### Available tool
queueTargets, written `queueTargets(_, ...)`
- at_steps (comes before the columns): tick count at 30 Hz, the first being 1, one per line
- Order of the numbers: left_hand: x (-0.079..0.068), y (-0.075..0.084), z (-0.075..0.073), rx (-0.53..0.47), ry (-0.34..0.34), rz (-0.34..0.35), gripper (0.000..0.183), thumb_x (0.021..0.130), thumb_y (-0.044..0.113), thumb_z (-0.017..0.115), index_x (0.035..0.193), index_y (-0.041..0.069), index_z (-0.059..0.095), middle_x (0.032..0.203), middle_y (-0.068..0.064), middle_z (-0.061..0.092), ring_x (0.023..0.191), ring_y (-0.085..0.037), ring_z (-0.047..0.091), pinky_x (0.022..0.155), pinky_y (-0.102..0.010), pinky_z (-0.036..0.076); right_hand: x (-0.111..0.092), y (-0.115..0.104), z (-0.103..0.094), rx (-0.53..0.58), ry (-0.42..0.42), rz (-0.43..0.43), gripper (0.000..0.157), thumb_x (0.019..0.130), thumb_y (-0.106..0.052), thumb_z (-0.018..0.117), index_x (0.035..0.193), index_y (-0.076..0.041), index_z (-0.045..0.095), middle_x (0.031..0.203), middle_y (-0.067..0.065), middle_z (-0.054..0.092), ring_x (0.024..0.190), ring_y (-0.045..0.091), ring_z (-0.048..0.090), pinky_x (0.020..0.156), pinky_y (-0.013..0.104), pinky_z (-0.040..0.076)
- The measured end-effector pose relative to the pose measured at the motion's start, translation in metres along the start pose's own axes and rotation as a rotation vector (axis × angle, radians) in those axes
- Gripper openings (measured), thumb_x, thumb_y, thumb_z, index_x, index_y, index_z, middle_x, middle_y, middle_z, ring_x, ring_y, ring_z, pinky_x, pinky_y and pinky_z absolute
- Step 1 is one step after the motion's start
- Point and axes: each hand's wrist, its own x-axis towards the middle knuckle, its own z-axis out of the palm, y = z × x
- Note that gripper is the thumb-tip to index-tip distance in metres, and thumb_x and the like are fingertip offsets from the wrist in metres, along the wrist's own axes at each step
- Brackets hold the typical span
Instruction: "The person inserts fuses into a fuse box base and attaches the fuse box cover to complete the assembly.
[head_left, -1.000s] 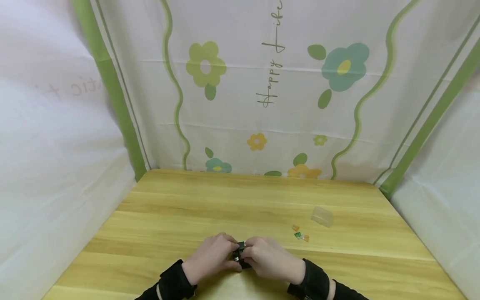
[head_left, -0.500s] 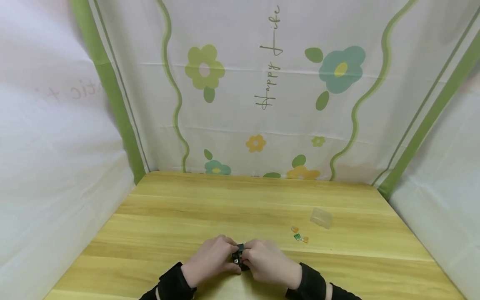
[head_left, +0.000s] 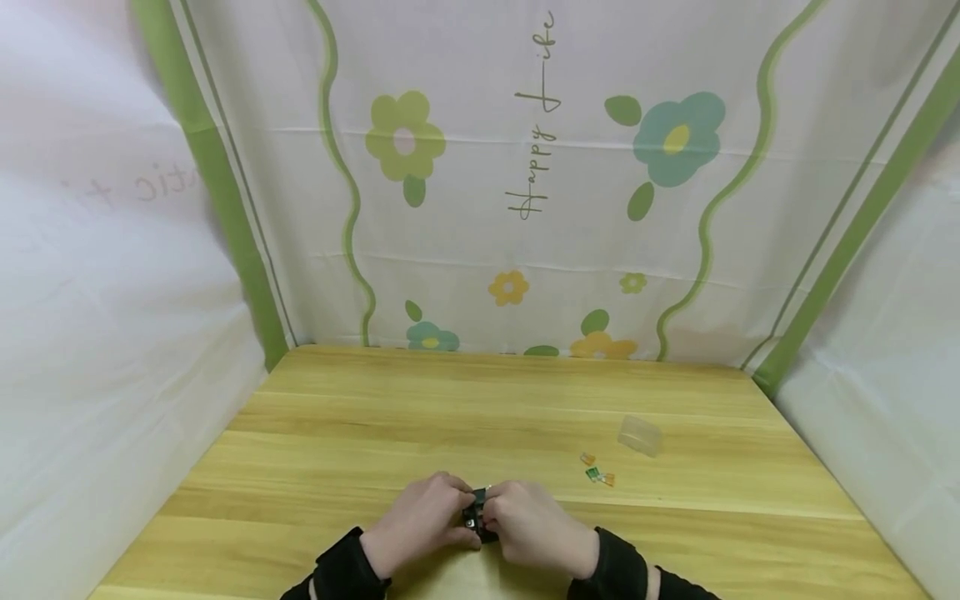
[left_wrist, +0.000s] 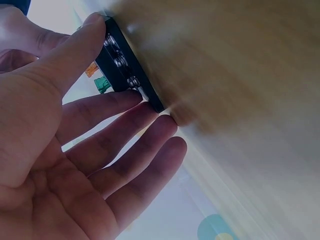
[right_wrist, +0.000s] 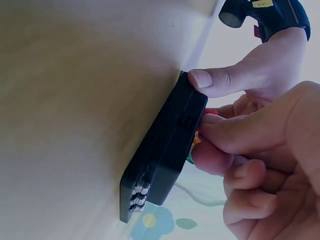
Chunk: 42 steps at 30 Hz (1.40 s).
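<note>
A black fuse block with a row of metal screw terminals lies at the table's near side between the hands. My left hand grips it by its two ends, thumb at the near end and fingertips at the far end. My right hand has thumb and index finger together at the block's top. A red blade fuse shows beside that thumb, mostly hidden by the fingers pinching it. An orange fuse and a green fuse stick out of the block's top.
Two orange fuses and a green fuse lie right of the hands on the wooden table. A clear plastic box stands behind them. White patterned cloth encloses the back and sides.
The right hand has shifted slightly nearer at the block's top, with its fingers still pinching. The left hand keeps its grip. The whole head view has shifted a little.
</note>
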Motion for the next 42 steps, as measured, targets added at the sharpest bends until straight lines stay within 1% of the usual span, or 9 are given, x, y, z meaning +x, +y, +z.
queueTargets(6,0.0,0.0,0.0,-0.001,-0.005,0.0,0.027,0.076,0.051,0.071,0.077,0.025,0.065,0.096,0.008,0.064,0.09,-0.01,0.058,0.071,-0.021,0.045,-0.002,0.001,-0.004,-0.016,-0.031,0.016,0.014,0.08,-0.009,0.071,0.072,-0.018,0.063,0.071,-0.014,0.044,0.06,-0.004,0.037,0.051,0.008,0.028)
queueTargets(10,-0.001,-0.001,0.0,-0.017,-0.009,0.002,0.025,0.077,0.05,0.07,0.079,0.026,0.065,0.097,0.008,0.064,0.091,-0.01,0.058,0.07,-0.02,0.045,-0.003,0.0,-0.005,-0.017,-0.01,0.005,0.012,0.083,-0.012,0.07,0.077,-0.021,0.064,0.074,-0.013,0.041,0.061,-0.002,0.035,0.052,0.007,0.027)
queueTargets(14,-0.001,-0.002,0.001,-0.025,-0.009,0.01,0.025,0.077,0.05,0.07,0.081,0.025,0.066,0.096,0.008,0.063,0.09,-0.009,0.058,0.068,-0.019,0.044,-0.004,-0.003,-0.001,-0.054,0.026,-0.035,0.012,0.084,-0.012,0.069,0.08,-0.022,0.065,0.078,-0.012,0.047,0.067,-0.004,0.041,0.056,0.006,0.03)
queueTargets(17,-0.001,-0.001,0.001,-0.021,-0.007,0.01,0.026,0.077,0.05,0.07,0.081,0.024,0.067,0.095,0.008,0.063,0.089,-0.008,0.057,0.067,-0.018,0.043,-0.003,-0.004,0.001,-0.057,0.029,-0.037,0.014,0.083,-0.009,0.069,0.079,-0.021,0.065,0.079,-0.012,0.049,0.069,-0.004,0.043,0.056,0.006,0.031)
queueTargets(23,-0.003,0.001,0.001,-0.032,0.007,0.019,0.023,0.077,0.047,0.072,0.079,0.025,0.066,0.095,0.009,0.064,0.09,-0.008,0.057,0.07,-0.017,0.043,-0.001,-0.007,0.002,0.032,0.042,-0.003,0.023,0.077,-0.001,0.07,0.069,-0.021,0.062,0.073,-0.012,0.045,0.061,-0.003,0.035,0.052,0.006,0.026)
queueTargets(26,-0.004,0.0,0.001,-0.034,0.009,0.02,0.023,0.077,0.047,0.071,0.078,0.026,0.065,0.094,0.011,0.063,0.089,-0.007,0.057,0.069,-0.017,0.042,0.001,-0.008,0.003,0.05,0.04,0.0,0.025,0.077,0.0,0.068,0.067,-0.021,0.06,0.072,-0.013,0.042,0.059,-0.002,0.033,0.051,0.007,0.023)
queueTargets(33,-0.006,-0.002,0.003,-0.042,0.02,0.025,0.023,0.078,0.048,0.071,0.079,0.025,0.065,0.093,0.011,0.063,0.087,-0.007,0.056,0.068,-0.016,0.041,0.001,-0.004,-0.002,0.067,-0.032,-0.009,0.014,0.082,-0.006,0.07,0.082,-0.021,0.069,0.079,-0.011,0.051,0.067,-0.006,0.044,0.058,0.004,0.031)
queueTargets(37,-0.004,-0.001,0.003,-0.034,0.025,0.026,0.022,0.079,0.047,0.07,0.081,0.026,0.065,0.093,0.011,0.062,0.087,-0.007,0.056,0.067,-0.017,0.041,0.0,0.0,-0.005,0.054,-0.038,-0.039,0.014,0.084,-0.007,0.068,0.084,-0.021,0.069,0.08,-0.011,0.051,0.067,-0.007,0.042,0.058,0.004,0.031)
queueTargets(42,-0.001,0.0,0.002,-0.013,0.021,0.014,0.024,0.079,0.049,0.07,0.081,0.025,0.066,0.093,0.011,0.062,0.088,-0.008,0.056,0.068,-0.017,0.042,0.001,0.003,-0.007,0.037,-0.03,-0.042,0.013,0.084,-0.007,0.068,0.083,-0.02,0.068,0.079,-0.012,0.051,0.066,-0.007,0.041,0.057,0.004,0.031)
